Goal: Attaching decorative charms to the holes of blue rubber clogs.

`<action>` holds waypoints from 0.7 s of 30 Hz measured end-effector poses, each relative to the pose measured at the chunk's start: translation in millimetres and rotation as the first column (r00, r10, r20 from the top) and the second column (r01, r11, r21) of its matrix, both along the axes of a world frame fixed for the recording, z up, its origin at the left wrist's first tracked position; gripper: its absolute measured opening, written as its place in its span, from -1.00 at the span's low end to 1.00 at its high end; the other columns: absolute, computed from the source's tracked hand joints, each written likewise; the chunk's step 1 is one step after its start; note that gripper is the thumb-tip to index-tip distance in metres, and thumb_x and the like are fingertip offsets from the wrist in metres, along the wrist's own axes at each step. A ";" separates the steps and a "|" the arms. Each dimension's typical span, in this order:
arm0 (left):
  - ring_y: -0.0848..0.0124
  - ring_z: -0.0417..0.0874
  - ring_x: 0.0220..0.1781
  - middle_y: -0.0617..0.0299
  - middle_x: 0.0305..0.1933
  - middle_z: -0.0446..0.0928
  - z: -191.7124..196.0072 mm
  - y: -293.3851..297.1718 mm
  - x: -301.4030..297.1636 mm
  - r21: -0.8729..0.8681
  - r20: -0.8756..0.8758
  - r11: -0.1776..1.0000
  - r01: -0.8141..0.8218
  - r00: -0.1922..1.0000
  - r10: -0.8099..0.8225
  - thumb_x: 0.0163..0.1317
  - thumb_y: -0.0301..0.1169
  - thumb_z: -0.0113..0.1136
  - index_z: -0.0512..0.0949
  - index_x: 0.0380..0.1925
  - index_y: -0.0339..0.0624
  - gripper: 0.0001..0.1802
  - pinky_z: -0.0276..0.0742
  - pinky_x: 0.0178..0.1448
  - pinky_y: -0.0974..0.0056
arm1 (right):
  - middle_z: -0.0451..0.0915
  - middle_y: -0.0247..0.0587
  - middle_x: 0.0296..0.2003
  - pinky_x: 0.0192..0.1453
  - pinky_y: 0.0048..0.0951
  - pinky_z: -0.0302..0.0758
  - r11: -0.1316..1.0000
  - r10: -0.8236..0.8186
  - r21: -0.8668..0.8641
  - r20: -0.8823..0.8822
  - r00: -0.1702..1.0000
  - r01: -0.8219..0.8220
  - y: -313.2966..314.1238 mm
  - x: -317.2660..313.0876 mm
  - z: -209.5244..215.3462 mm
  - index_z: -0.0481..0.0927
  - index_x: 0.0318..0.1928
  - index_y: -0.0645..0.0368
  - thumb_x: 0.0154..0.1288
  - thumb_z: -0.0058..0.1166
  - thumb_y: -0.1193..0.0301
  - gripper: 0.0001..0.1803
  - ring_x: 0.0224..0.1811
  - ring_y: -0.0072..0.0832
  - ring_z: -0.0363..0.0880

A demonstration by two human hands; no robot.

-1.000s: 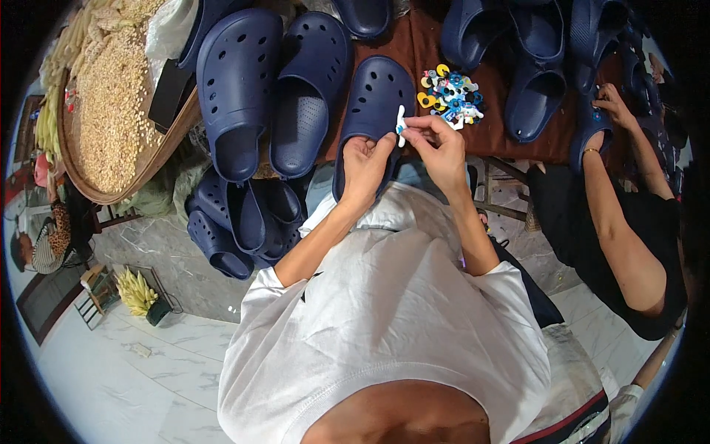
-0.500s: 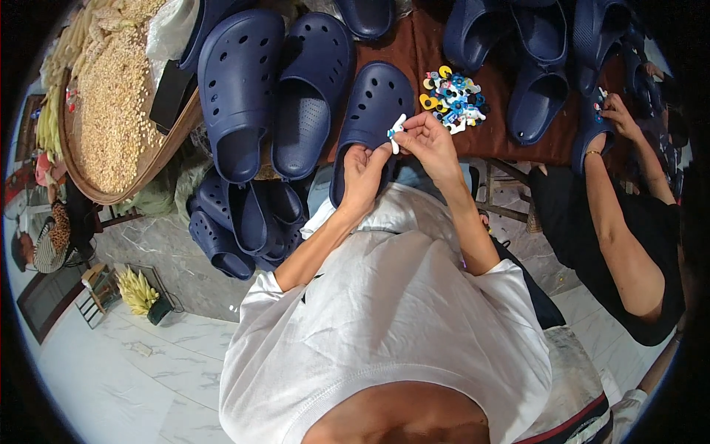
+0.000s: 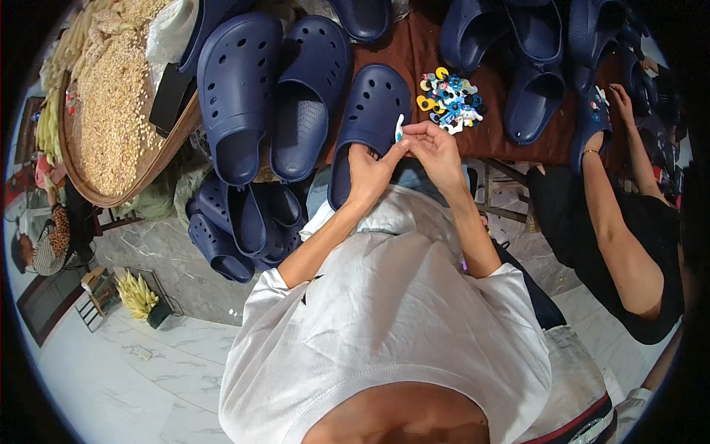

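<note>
A navy clog with holes in its upper lies at the table's front edge, its opening toward me. My left hand is closed on it, fingers tucked inside the opening and thumb raised toward the other hand. Between the thumb and fingertips of my right hand is a small white shoe charm with a bit of blue, seen nearly edge-on over the clog's side. My left thumb is close to the charm; whether it touches I cannot tell. Just beyond, a pile of colourful shoe charms rests on the brown cloth.
More navy clogs stand to the left, and others to the right. A round basket of corn kernels with a black phone fills the far left. At right, a co-worker's hand is beside a decorated clog.
The white charm has turned from facing up to nearly edge-on, and my left thumb has come nearer it. The co-worker's far hand has moved off the charms on their clog.
</note>
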State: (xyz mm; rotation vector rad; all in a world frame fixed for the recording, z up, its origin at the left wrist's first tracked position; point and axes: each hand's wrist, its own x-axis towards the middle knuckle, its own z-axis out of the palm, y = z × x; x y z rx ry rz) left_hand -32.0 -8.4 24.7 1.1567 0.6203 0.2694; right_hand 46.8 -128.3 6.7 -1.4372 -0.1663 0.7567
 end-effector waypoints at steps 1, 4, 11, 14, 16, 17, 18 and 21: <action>0.42 0.64 -0.11 0.12 -0.08 0.62 -0.5 0.1 0.4 0.000 0.009 1.000 -0.009 1.000 0.009 0.19 -0.52 0.35 0.49 0.00 -0.51 -0.59 0.56 0.02 0.36 | 0.65 -0.27 -0.28 -0.16 -0.64 0.56 1.000 -0.001 0.000 0.000 1.000 0.001 -0.2 -0.4 1.9 0.55 -0.06 0.34 0.37 0.13 0.55 -0.82 -0.27 -0.67 0.59; 0.40 0.65 -0.15 0.12 -0.12 0.64 0.2 -0.8 1.5 0.000 0.012 0.999 -0.035 0.999 0.035 0.19 -0.52 0.34 0.53 -0.07 -0.51 -0.65 0.57 -0.01 0.34 | 0.65 -0.29 -0.26 -0.13 -0.64 0.56 0.999 0.016 -0.046 0.014 1.000 -0.016 -0.6 -1.6 5.2 0.57 -0.03 0.32 0.40 0.08 0.54 -0.82 -0.26 -0.68 0.59; 0.32 0.69 -0.24 -0.02 -0.24 0.69 -15.8 -3.6 5.4 0.323 -0.062 0.941 -0.103 0.990 0.129 0.12 -0.41 0.37 0.59 -0.23 -0.53 -0.66 0.58 -0.08 0.25 | 0.64 -0.28 -0.18 -0.07 -0.59 0.57 0.998 -0.001 -0.058 0.101 0.995 0.007 1.4 -13.4 8.7 0.55 0.00 0.33 0.40 0.03 0.59 -0.79 -0.19 -0.66 0.59; 0.26 0.71 -0.22 -0.09 -0.25 0.68 -17.3 -3.8 5.8 0.370 -0.056 0.922 -0.113 0.988 0.144 0.08 -0.37 0.38 0.59 -0.22 -0.51 -0.62 0.58 -0.07 0.22 | 0.61 -0.24 -0.13 -0.03 -0.56 0.59 0.996 0.000 -0.086 0.166 0.986 0.014 -0.1 -17.3 9.9 0.54 0.02 0.32 0.37 0.04 0.61 -0.77 -0.15 -0.61 0.60; 0.24 0.72 -0.24 -0.10 -0.26 0.68 -16.0 -4.0 6.4 0.442 -0.072 0.892 -0.099 0.987 0.146 0.10 -0.39 0.37 0.59 -0.21 -0.51 -0.63 0.58 -0.08 0.24 | 0.60 -0.22 -0.11 -0.02 -0.54 0.59 0.993 0.007 -0.119 0.199 0.980 0.017 -1.2 -18.2 7.7 0.53 0.02 0.32 0.35 0.05 0.62 -0.75 -0.13 -0.58 0.61; 0.24 0.72 -0.24 -0.10 -0.26 0.68 -15.9 -2.6 6.2 0.442 -0.072 0.891 -0.099 0.987 0.145 0.10 -0.39 0.37 0.59 -0.21 -0.51 -0.63 0.58 -0.08 0.24 | 0.58 -0.20 -0.11 -0.03 -0.52 0.60 0.989 -0.003 -0.144 0.265 0.964 0.043 -1.3 -17.8 6.3 0.53 0.04 0.29 0.34 0.06 0.62 -0.73 -0.13 -0.55 0.61; 0.25 0.71 -0.22 -0.08 -0.23 0.69 -15.8 0.0 5.5 0.410 -0.057 0.909 -0.076 0.993 0.108 0.12 -0.40 0.36 0.58 -0.20 -0.51 -0.64 0.58 -0.07 0.24 | 0.57 -0.18 -0.12 -0.04 -0.51 0.60 0.984 -0.012 -0.166 0.331 0.944 0.071 -1.2 -17.3 5.6 0.53 0.05 0.27 0.33 0.08 0.61 -0.72 -0.12 -0.51 0.62; 0.32 0.69 -0.18 0.01 -0.19 0.68 -18.4 0.7 0.4 0.316 0.004 0.947 -0.056 0.998 0.058 0.21 -0.37 0.30 0.57 -0.17 -0.49 -0.66 0.56 -0.05 0.28 | 0.54 -0.18 -0.13 -0.05 -0.50 0.60 0.984 -0.010 -0.152 0.485 0.874 0.096 6.8 -12.1 21.2 0.54 0.08 0.21 0.30 0.11 0.61 -0.67 -0.15 -0.46 0.62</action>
